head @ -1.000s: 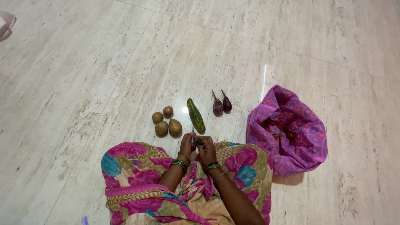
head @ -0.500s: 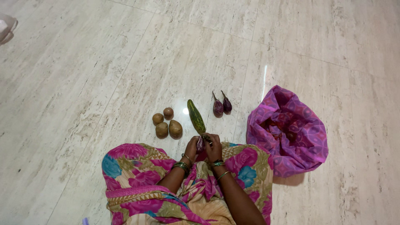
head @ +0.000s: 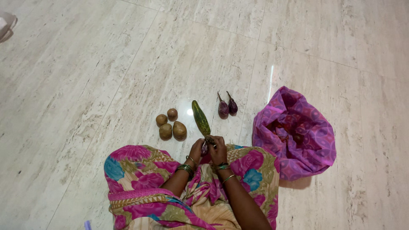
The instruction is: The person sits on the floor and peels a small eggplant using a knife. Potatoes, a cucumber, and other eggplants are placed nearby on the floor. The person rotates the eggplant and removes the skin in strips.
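Head view: left hand (head: 196, 150) and right hand (head: 218, 150) pressed together, pinching one small dark purple eggplant (head: 205, 147) just above lap. On marble floor (head: 85, 85): four brown potatoes (head: 171, 125), striped green cucumber (head: 200, 118), two purple eggplants (head: 228, 107). Open magenta patterned cloth bag (head: 298, 157) at right, reddish items inside, unclear

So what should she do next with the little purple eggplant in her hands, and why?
Probably set the small eggplant down beside the two eggplants on the floor. Both hands, left hand and right hand, hold it just past the cucumber, and the floor's vegetables lie grouped by kind, the potatoes together.
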